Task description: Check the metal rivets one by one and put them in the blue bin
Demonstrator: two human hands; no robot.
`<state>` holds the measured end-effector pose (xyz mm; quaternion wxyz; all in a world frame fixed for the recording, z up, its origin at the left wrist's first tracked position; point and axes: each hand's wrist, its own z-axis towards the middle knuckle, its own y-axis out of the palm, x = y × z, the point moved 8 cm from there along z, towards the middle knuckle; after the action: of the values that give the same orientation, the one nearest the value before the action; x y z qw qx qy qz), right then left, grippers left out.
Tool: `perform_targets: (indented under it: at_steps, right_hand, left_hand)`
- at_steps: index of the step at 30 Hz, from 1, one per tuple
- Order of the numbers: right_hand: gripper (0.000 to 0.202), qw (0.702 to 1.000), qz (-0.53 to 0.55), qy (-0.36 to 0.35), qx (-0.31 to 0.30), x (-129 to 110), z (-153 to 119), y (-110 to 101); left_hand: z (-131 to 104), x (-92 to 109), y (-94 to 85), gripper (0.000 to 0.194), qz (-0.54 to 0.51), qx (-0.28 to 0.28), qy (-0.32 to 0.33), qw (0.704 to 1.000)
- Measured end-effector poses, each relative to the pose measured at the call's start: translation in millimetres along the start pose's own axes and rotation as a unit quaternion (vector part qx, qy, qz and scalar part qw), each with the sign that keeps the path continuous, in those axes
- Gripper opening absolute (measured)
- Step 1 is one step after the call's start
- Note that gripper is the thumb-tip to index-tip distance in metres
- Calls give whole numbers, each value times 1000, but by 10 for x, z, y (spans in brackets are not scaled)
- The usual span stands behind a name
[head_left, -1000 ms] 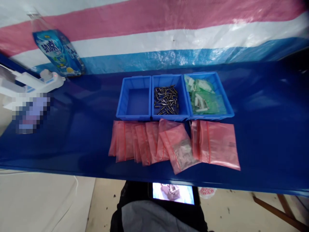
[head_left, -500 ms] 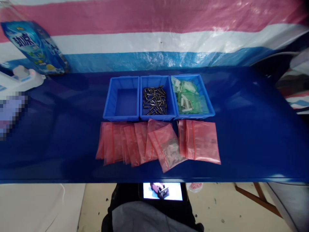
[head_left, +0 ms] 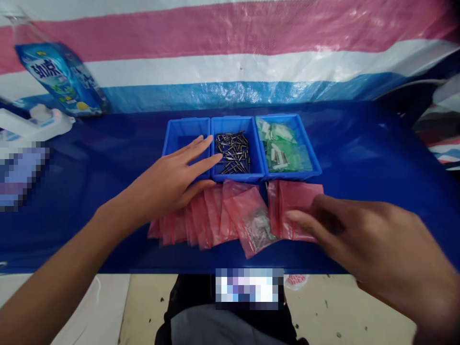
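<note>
Red bags (head_left: 216,218) lie overlapping in a row toward the near edge of the tabletop (head_left: 359,148), about midway between its left and right ends. One filled bag (head_left: 257,225) sits askew among them, grey pieces showing through its film. The left hand (head_left: 168,179) is open, palm down, fingers spread — it reaches over the left bin (head_left: 189,126), fingertips by the middle bin (head_left: 239,178) and thumb near the tops of the bags. Whether it touches any of them I cannot tell. The right hand (head_left: 381,239), slightly blurred, comes in from the near right corner over the rightmost bags (head_left: 301,194), fingers curled and thumb out; I cannot tell whether it grips one.

Beyond the bags, the middle bin holds a heap of rivets (head_left: 233,151), and the right bin (head_left: 293,175) holds green bags (head_left: 287,158) with white pieces inside. A blue pouch (head_left: 59,79) leans in the far left corner — a white power strip (head_left: 34,127) stands before it, toward the left edge.
</note>
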<state>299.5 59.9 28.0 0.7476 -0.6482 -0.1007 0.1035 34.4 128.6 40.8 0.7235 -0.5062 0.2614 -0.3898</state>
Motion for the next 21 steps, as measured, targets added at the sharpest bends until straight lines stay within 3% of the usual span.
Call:
perform_targets:
  at_steps: [3,7,13,15,17,19,21]
  right_hand:
    - [68,996,-68,-49,1,-188,58,200]
    - [56,996,-72,-59,9,-260,90,319]
    - [51,993,-45,-86,68,-323,37,95]
    - [42,988,-4,-131,78,-436,12,16]
    - [31,973,53,-214,66,-607,-40,-10]
    - [33,953,89,-287,48,-755,-112,21]
    - [37,945,85,-312,50,-820,-158,88]
  left_hand:
    - [-51,19,172,44,-8,11,-9,1000]
    - [-63,35,144,35,-16,37,-18,999]
    - [-40,69,150,23,-17,56,-13,998]
    - [-47,111,133,26,-16,54,-14,998]
    - [-83,219,65,32,-10,61,-20,998]
    - [-159,417,-32,36,-11,80,-23,996]
    - [-269,687,-100,35,-37,100,-7,994]
